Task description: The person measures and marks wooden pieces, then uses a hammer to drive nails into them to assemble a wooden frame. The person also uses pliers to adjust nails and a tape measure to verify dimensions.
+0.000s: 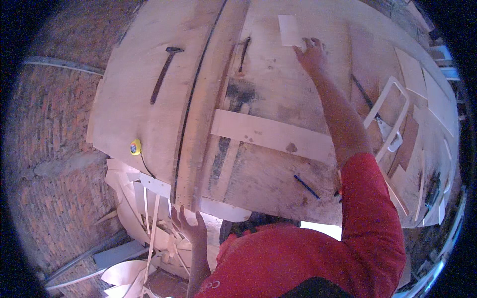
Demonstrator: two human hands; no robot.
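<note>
Far left: a brick floor (54,149) beside a plywood workbench (139,99). On the bench's left sheet lies a hammer (163,74), head far, handle pointing near; a yellow tape measure (135,147) sits at the near edge. Below the bench edge, pale wood offcuts (144,218) lie heaped. The left hand (190,226) hangs over that heap just beneath the near end of a long wooden plank (208,104), fingers spread and grasping nothing. Centre: a wide wooden strip (268,135) lies crosswise on the stained board; a blue pencil (306,186) rests near the bench's near edge. Far centre-right: the right hand (312,53), arm outstretched in a red sleeve, presses its fingertips on the near right corner of a small rectangular plywood piece (289,31) lying flat. Right: a white handsaw (390,116) among further boards.
</note>
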